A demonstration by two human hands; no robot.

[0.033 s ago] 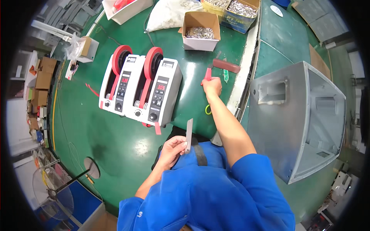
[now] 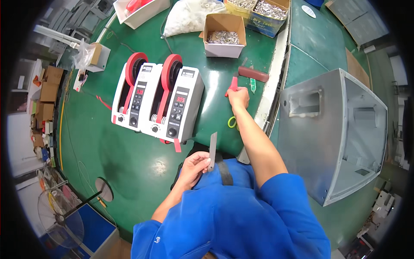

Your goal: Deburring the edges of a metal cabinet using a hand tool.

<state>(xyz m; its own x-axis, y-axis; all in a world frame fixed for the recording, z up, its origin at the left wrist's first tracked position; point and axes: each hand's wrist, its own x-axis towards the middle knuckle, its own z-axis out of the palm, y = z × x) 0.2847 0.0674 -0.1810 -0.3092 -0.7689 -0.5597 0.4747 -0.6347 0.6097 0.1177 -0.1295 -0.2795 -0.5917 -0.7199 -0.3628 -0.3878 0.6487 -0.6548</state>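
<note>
Low in front of my body, my left hand (image 2: 195,167) pinches a flat grey metal strip (image 2: 213,149) between thumb and fingers, the strip standing nearly upright. My right hand (image 2: 238,98) reaches forward over the green table and is closed around a red-handled tool (image 2: 234,82); its grip hides most of the tool, so its kind does not show. Just beyond lies a dark red bar-shaped piece (image 2: 253,74), with a small green item (image 2: 253,85) beside it. A yellow-green loop handle (image 2: 232,122) shows next to my right forearm, partly covered by it.
Two white tape dispensers (image 2: 186,103) with red tape rolls stand left of my right hand. Behind are a carton of small metal parts (image 2: 223,48), a bag of white pieces (image 2: 189,19) and a white bin (image 2: 142,13). A large grey metal housing (image 2: 310,138) stands on the right.
</note>
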